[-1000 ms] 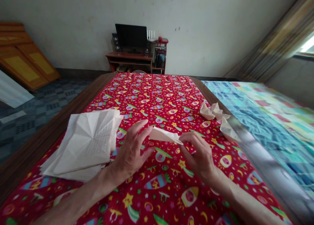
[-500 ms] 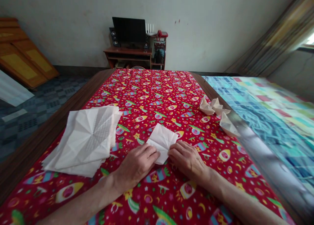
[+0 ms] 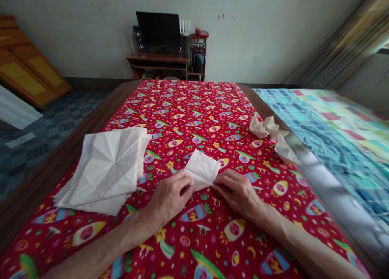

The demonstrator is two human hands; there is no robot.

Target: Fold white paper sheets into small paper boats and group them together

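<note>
A small sheet of white folded paper (image 3: 201,168) lies on the red patterned cloth in front of me, creases running across it and its near edge turned up. My left hand (image 3: 175,189) pinches its left side between thumb and fingers. At the near right corner, my right hand (image 3: 235,189) has its fingers closed on the paper too. To the left rests a stack of creased white paper sheets (image 3: 106,165), some with faint printing. Several folded paper boats (image 3: 285,150) sit near the cloth's right edge, apart from both hands.
The red cloth (image 3: 194,121) covers a brown wooden table (image 3: 100,112). A bed with a checked blue cover (image 3: 304,141) adjoins it on the right. Against the far wall stands a desk (image 3: 158,59) bearing a monitor (image 3: 158,32); a wooden cabinet (image 3: 27,64) is at far left.
The paper's near part, pointed and flat before, is now folded up into a straight near edge. Both hands have shifted their grip along it, and the view has tilted slightly down.
</note>
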